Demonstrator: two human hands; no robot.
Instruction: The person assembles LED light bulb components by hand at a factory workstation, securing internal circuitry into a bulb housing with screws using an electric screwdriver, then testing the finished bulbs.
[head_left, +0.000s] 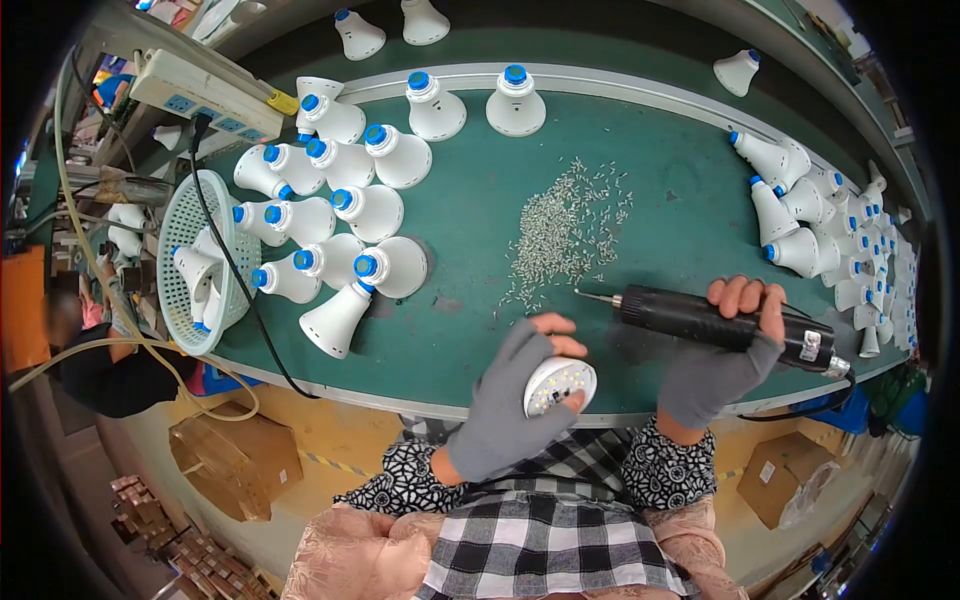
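Observation:
My left hand (520,385), in a grey fingerless glove, grips a white lamp housing (561,386) near the table's front edge. Its open face points up and shows a round board with small LEDs. In my right hand (730,350), also gloved, lies a black electric screwdriver (700,318), held level with its thin bit pointing left. The bit's tip is close to the near side of a loose pile of small screws (565,235) on the green table (660,150). Whether a screw sits on the tip is too small to tell.
Several white lamp housings with blue caps (398,158) stand at the left, and more (800,205) crowd the right end. A pale green basket (172,290) holds others. A power strip (205,95) and its black cable are at the left. A person (120,370) is beyond the basket.

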